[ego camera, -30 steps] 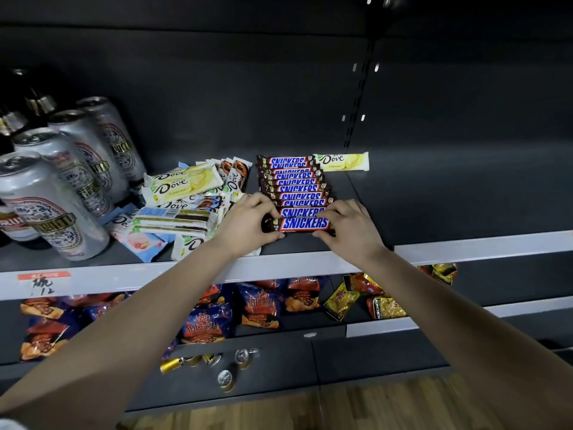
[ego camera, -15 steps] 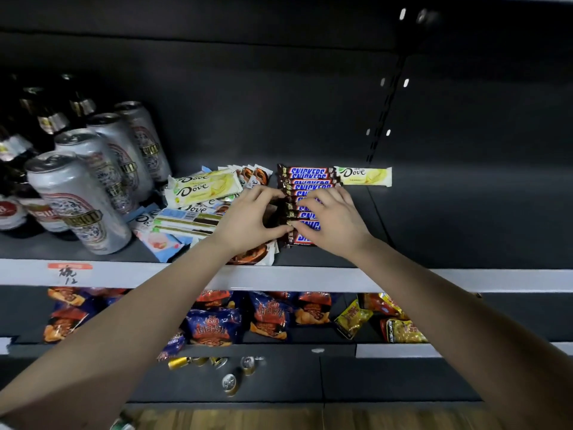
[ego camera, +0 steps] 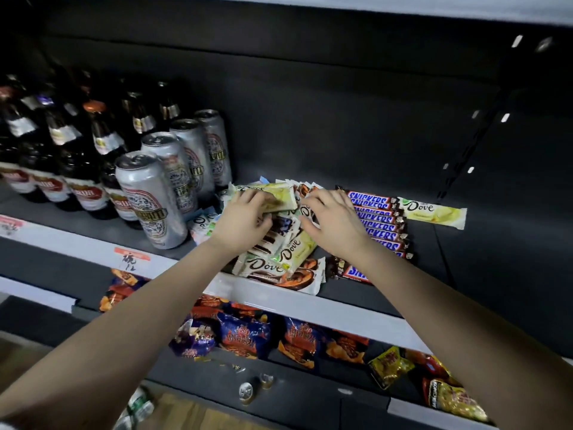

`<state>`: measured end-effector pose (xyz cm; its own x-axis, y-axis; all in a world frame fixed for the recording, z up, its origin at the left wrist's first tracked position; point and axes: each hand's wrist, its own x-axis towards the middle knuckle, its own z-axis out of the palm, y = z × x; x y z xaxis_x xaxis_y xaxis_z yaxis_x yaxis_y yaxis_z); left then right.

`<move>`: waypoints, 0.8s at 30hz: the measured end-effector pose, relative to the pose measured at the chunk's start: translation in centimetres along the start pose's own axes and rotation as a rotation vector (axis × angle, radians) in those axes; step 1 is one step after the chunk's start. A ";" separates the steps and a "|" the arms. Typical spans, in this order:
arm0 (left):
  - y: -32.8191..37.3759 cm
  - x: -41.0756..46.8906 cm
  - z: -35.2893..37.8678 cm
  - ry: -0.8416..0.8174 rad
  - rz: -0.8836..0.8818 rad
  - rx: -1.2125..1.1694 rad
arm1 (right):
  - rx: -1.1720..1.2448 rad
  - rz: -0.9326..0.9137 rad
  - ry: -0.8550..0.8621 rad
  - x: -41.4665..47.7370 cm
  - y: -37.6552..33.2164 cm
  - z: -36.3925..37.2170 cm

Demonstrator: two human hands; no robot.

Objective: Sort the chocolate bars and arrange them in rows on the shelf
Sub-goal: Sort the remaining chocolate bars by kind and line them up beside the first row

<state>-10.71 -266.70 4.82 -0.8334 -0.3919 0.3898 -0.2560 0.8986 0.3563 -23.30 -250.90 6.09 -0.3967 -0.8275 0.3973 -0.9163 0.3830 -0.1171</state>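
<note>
Now both my grips, left hand [ego camera: 245,223] and right hand [ego camera: 333,223], press curled fingers onto the Dove pile [ego camera: 279,252], nothing lifted, Snickers row [ego camera: 379,223] just right.

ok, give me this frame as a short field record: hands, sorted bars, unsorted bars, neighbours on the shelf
left hand: on the mixed Dove pile, fingers over a pale yellow bar; grip not clear
right hand: on the same pile, beside the Snickers row; grip not clear
sorted: Snickers row, bars side by side front to back
started: one yellow Dove bar lying alone to the right of the Snickers row's back end
unsorted: Dove pile, overlapping, several colours
neighbours: beer cans and bottles left of the pile
shelf: front rail
</note>
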 end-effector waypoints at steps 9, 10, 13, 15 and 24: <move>-4.0 0.1 -1.0 -0.063 -0.270 0.016 | 0.020 -0.009 -0.239 4.8 -1.8 2.2; -4.3 0.0 -1.0 -0.068 -0.289 -0.001 | 0.026 -0.007 -0.273 5.0 -2.0 2.5; -4.5 0.0 -0.9 -0.061 -0.290 -0.008 | 0.034 -0.002 -0.326 5.5 -2.1 3.3; -4.4 0.1 -0.9 -0.050 -0.275 0.001 | 0.031 0.007 -0.323 5.9 -2.0 3.4; -4.0 0.6 -1.3 -0.059 -0.242 0.028 | 0.028 0.027 -0.351 5.9 -2.1 3.5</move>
<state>-9.52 -270.79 4.66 -0.7728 -0.5852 0.2456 -0.4646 0.7853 0.4093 -23.90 -258.03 5.54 -0.4115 -0.9096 0.0567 -0.9043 0.3997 -0.1501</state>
